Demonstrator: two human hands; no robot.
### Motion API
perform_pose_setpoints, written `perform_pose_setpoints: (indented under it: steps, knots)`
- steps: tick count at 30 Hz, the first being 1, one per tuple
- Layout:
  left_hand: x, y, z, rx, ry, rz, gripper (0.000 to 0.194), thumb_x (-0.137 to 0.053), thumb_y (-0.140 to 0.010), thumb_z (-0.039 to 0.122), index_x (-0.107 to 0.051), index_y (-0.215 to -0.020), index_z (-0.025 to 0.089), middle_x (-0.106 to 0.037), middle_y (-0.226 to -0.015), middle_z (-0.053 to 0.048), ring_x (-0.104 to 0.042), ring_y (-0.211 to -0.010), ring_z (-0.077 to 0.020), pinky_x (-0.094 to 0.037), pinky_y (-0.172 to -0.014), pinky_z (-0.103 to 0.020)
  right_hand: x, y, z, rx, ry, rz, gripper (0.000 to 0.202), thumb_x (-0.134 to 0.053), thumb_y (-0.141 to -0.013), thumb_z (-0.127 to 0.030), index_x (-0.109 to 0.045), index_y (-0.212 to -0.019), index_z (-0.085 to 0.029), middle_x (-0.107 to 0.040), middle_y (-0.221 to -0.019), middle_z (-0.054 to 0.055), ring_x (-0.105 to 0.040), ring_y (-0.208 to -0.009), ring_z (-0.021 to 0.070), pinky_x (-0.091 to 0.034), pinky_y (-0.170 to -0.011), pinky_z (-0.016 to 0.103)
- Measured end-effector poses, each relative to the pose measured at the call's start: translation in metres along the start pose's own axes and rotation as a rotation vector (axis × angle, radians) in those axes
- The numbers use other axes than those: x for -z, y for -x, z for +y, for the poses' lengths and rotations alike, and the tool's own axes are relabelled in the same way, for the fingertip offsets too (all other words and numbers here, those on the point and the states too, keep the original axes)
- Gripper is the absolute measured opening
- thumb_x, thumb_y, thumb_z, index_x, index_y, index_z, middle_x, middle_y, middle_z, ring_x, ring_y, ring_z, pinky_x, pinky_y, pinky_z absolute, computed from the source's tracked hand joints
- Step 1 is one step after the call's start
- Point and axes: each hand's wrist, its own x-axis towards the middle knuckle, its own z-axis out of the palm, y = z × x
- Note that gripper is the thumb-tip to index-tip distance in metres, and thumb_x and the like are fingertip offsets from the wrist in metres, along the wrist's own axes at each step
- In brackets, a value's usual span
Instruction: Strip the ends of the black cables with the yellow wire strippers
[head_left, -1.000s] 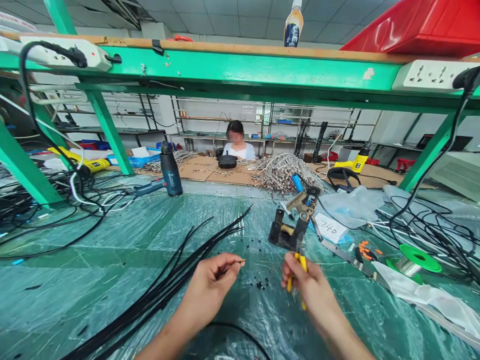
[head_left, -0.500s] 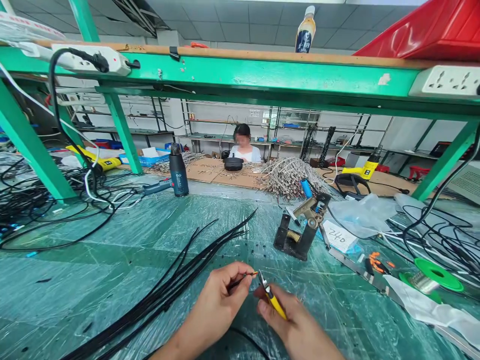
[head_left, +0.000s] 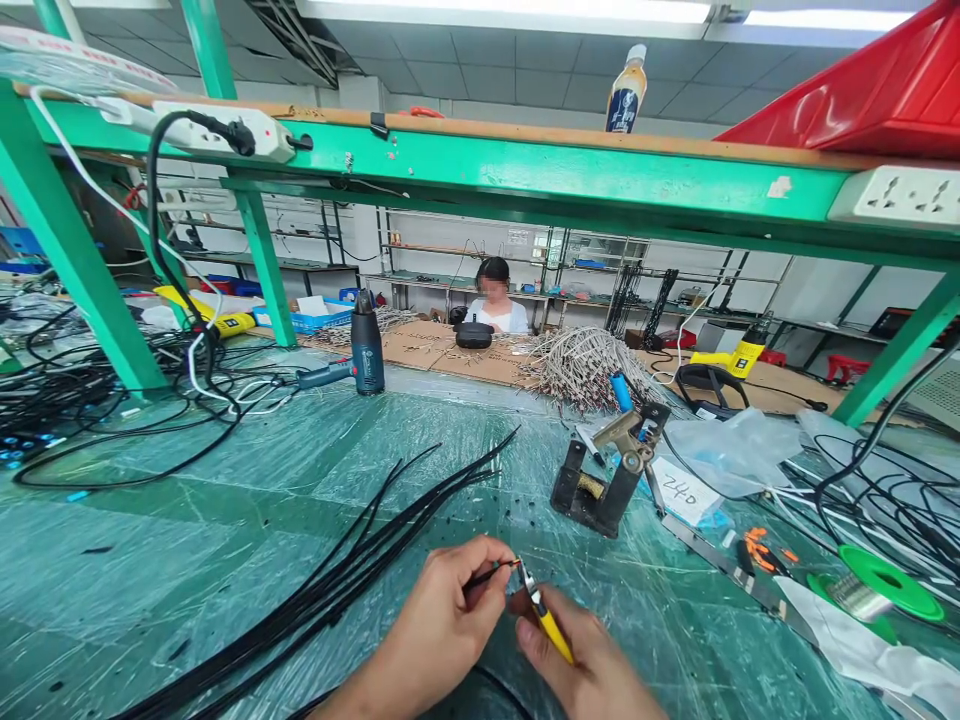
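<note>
My left hand [head_left: 457, 610] pinches a black cable [head_left: 489, 574] close to its end, where a short bit of orange wire sticks out. In my right hand [head_left: 574, 645] are small cutting pliers with yellow handles [head_left: 553, 632], my fingers closed round them. The metal jaws of the pliers touch or nearly touch the orange wire tip; whether they bite on it is too small to tell. Left of my hands, a bundle of black cables [head_left: 322, 600] lies lengthwise on the green table [head_left: 247, 540].
A heat gun [head_left: 367, 350] stands behind the cables. Right of centre are a metal clamp stand [head_left: 600, 485], a card marked 240 [head_left: 684, 490] and a green solder spool [head_left: 889, 580]. Pale wires [head_left: 589, 365] are heaped farther back. A person [head_left: 495, 300] sits across the table.
The camera view has tilted slightly, so the scene sits lower and farther right. The plier jaws have come up to the wire tip; both hands keep their hold.
</note>
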Motion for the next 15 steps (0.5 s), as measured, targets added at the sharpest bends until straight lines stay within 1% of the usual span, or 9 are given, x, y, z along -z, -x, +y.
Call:
perform_pose_setpoints:
  steps: [3,5,7,10,15]
  knots:
    - [0.0006,0.0,0.0014,0.005,0.008,-0.004,0.022,-0.047,-0.091,0.032,-0.062,-0.085,0.016,-0.053,-0.07,0.002,-0.043,-0.064,-0.0128,-0.033,-0.057,-0.022,-0.0021,-0.0009,0.0029,-0.039,0.004,-0.019,0.038,-0.04,-0.089,-0.054,-0.056,-0.086,-0.019,-0.063,-0.076,0.004,-0.059,-0.071,0.0201,-0.043,-0.065,0.029]
    - [0.0014,0.0004,0.0014,0.011,0.016,-0.009,0.022,-0.047,-0.09,0.032,-0.062,-0.085,0.016,-0.051,-0.07,0.002,-0.042,-0.064,-0.0127,-0.032,-0.057,-0.022,-0.0027,-0.001,0.0043,-0.061,0.012,-0.033,0.039,-0.037,-0.09,-0.055,-0.054,-0.083,-0.02,-0.059,-0.07,0.002,-0.055,-0.064,0.0184,-0.041,-0.06,0.027]
    - [0.0019,0.0008,0.0005,0.012,0.019,-0.009,0.022,-0.048,-0.09,0.032,-0.062,-0.086,0.016,-0.053,-0.071,0.002,-0.042,-0.065,-0.0128,-0.033,-0.058,-0.022,-0.0023,-0.0009,0.0047,-0.056,0.053,-0.029,0.037,-0.037,-0.09,-0.054,-0.053,-0.082,-0.02,-0.058,-0.069,0.001,-0.054,-0.064,0.018,-0.039,-0.06,0.027]
    - [0.0014,0.0009,-0.0014,0.019,0.025,-0.01,0.022,-0.047,-0.09,0.033,-0.062,-0.087,0.017,-0.054,-0.073,0.001,-0.044,-0.067,-0.0134,-0.034,-0.059,-0.022,-0.0012,-0.0006,0.0035,-0.037,0.117,0.003,0.036,-0.038,-0.09,-0.052,-0.053,-0.082,-0.021,-0.06,-0.075,0.003,-0.054,-0.071,0.0196,-0.039,-0.065,0.028]
    - [-0.0002,0.0004,-0.004,0.02,0.017,-0.004,0.022,-0.048,-0.09,0.033,-0.063,-0.087,0.017,-0.053,-0.071,0.002,-0.042,-0.064,-0.0129,-0.033,-0.057,-0.022,-0.0013,-0.0008,0.0028,-0.037,0.124,0.013,0.035,-0.038,-0.09,-0.052,-0.052,-0.082,-0.021,-0.061,-0.079,0.004,-0.054,-0.074,0.0205,-0.037,-0.066,0.028]
